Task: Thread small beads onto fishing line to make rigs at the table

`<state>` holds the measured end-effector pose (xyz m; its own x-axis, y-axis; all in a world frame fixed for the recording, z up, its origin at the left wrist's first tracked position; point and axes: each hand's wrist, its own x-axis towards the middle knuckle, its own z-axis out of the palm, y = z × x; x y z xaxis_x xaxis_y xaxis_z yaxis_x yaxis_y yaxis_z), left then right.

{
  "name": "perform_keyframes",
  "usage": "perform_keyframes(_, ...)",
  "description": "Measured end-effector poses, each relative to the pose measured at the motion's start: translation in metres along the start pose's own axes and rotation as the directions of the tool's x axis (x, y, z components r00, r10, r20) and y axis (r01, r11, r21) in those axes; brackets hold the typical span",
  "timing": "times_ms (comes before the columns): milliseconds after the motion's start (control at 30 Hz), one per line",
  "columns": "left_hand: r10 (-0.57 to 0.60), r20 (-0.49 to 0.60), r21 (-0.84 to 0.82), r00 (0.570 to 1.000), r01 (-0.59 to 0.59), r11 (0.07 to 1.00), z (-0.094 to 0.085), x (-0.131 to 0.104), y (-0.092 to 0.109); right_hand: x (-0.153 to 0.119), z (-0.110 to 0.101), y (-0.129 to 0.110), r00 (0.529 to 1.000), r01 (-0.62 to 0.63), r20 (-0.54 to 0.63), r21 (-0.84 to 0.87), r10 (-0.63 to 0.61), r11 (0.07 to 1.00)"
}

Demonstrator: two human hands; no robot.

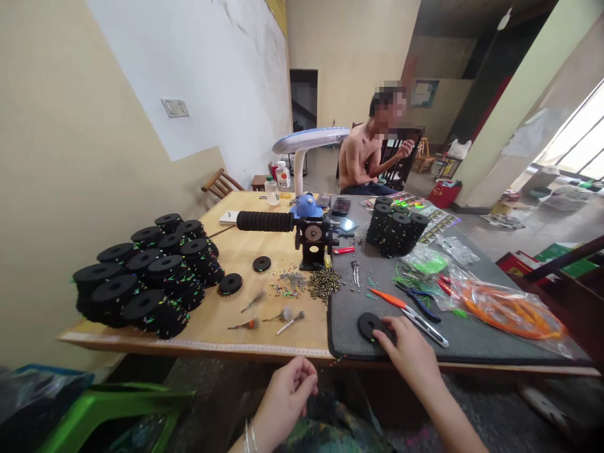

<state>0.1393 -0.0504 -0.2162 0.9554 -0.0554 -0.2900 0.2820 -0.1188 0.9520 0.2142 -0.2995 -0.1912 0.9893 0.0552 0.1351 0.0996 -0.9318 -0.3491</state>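
Note:
My right hand (pixel 406 343) is at the front of the grey mat (pixel 352 302), its thumb and fingers at the right edge of a black foam ring (pixel 370 327) that lies flat. My left hand (pixel 289 391) is in front of the table edge with its fingers curled together; a thin thread with small coloured bits shows just right of it, and what the fingers hold is too small to tell. Two more black rings (pixel 262 263) lie on the wooden tabletop, beside small piles of beads (pixel 324 285).
Stacked black rings (pixel 113 289) fill the table's left side, more (pixel 401 229) stand at the back right. A black-handled device (pixel 312 236) and a lamp (pixel 306 141) are mid-table. Cutter (pixel 410 314), pliers (pixel 419 301) and bags (pixel 509 311) lie right. A person (pixel 365 157) sits behind.

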Motion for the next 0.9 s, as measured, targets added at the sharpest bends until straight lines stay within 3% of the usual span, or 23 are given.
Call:
perform_keyframes(300,-0.011,0.027,-0.086,1.000,0.013,0.996,0.010,0.004,-0.012,0.008,-0.001,-0.002,0.996,-0.072,0.056,0.126,0.065,0.989)
perform_keyframes(600,-0.073,0.189,-0.146,0.979,0.101,0.984,0.020,0.013,-0.022,0.006,-0.005,-0.018,0.997,-0.044,0.066,-0.015,0.045,0.999)
perform_keyframes(900,-0.111,0.202,-0.094,0.973,0.132,0.987,0.039,0.022,-0.021,0.004,-0.004,-0.016,0.999,-0.011,0.040,-0.046,0.012,0.999)
